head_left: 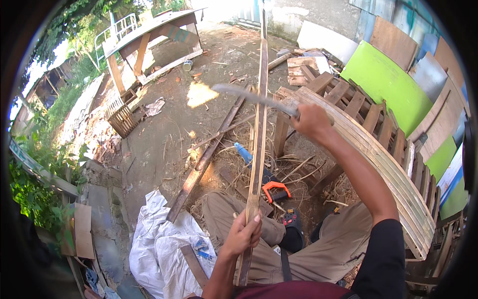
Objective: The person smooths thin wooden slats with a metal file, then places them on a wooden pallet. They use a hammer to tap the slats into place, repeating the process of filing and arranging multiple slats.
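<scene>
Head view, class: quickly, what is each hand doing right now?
Left hand: closed in a grip around the long bamboo strip, held upright.
Right hand: closed on the handle of a machete, blade raised by the strip.

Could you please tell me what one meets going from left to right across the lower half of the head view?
White sack → left hand gripping the bamboo strip → orange-handled saw → black sandal → stack of curved slats.

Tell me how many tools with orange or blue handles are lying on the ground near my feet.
2: an orange-handled saw on the dirt just beyond the black sandal, and a blue-handled tool further out among the straw. Others may be hidden beneath the straw.
</scene>
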